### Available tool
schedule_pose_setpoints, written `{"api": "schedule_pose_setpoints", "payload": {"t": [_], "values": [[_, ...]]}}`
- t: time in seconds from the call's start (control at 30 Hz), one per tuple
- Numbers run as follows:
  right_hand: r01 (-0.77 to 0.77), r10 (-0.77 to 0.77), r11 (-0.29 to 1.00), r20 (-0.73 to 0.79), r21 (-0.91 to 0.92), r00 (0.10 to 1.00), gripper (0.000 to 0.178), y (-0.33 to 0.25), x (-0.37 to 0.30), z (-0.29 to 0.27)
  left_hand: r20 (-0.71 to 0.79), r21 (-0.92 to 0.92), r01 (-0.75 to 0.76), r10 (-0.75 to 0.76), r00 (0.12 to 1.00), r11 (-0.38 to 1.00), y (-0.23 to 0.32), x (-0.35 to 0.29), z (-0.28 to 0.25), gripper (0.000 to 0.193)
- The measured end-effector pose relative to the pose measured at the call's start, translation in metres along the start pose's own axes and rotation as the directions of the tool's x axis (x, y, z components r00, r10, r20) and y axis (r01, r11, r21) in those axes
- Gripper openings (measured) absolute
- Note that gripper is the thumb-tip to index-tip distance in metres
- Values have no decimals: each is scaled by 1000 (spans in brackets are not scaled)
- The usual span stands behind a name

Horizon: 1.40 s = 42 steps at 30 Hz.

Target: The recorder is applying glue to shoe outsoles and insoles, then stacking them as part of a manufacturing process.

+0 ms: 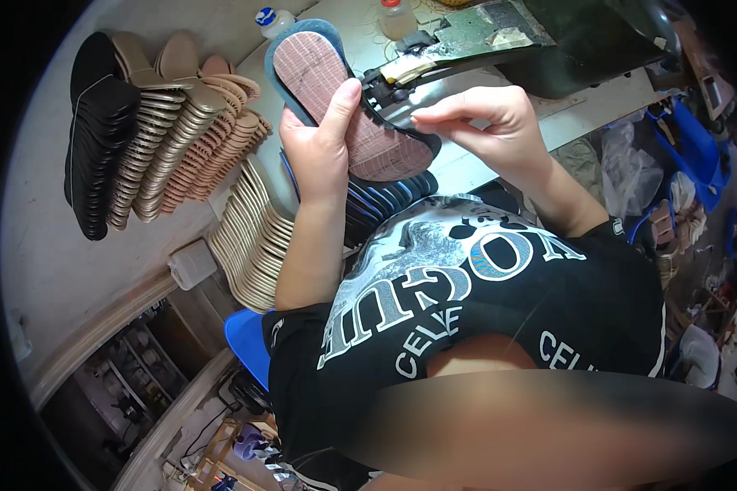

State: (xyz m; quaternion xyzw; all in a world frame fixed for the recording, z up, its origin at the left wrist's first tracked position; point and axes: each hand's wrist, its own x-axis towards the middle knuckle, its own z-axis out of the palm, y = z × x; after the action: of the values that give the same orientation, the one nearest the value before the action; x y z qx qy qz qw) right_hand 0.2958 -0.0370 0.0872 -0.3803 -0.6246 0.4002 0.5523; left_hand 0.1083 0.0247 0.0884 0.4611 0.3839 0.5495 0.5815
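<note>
My left hand [319, 155] grips a shoe sole [309, 64] by its side, the thumb lying across the top face. Pinkish-brown checked material covers that face, and a blue-grey rim runs round one end. Over by the sole's right edge, my right hand [495, 123] has thumb and index finger pressed together in a pinch. Whatever those fingertips hold, if anything, is too small to make out. Just beyond the sole stands a green and black machine [475, 41], apparently a sewing machine, its dark working end [389, 88] close to the sole's edge.
Stacked black soles [102, 139], metallic beige soles [151, 155] and pink soles [229, 139] lean at the left wall. Nearer are cream soles [254, 237] and dark blue-edged soles [389, 199]. A red-capped bottle [397, 22] stands on the table. Blue bins [688, 151] lie right.
</note>
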Motion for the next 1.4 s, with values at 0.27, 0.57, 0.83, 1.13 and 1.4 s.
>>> {"api": "schedule_pose_setpoints", "payload": {"t": [0.27, 0.57, 0.83, 1.13, 1.4], "values": [[-202, 198, 974, 48, 107, 979, 15, -2, -2, -11, -22, 108, -26, 29, 999, 994, -7, -6, -8, 29], [-358, 321, 701, 174, 617, 931, 36, 0, 2, -15, -35, 61, -13, 15, 999, 998, -8, -9, -16, 29], [-546, 218, 516, 515, 660, 829, 54, 37, -8, -51, 2, 59, 7, -8, 1000, 998, -9, -10, -14, 31], [-650, 533, 706, 395, 280, 749, 38, 40, -21, 14, 3, 73, 98, -99, 995, 992, -32, 34, -1, 39], [-586, 589, 718, 121, 376, 799, 27, 35, -13, 3, 80, 598, -23, -31, 996, 801, -63, 84, 0, 60]]}}
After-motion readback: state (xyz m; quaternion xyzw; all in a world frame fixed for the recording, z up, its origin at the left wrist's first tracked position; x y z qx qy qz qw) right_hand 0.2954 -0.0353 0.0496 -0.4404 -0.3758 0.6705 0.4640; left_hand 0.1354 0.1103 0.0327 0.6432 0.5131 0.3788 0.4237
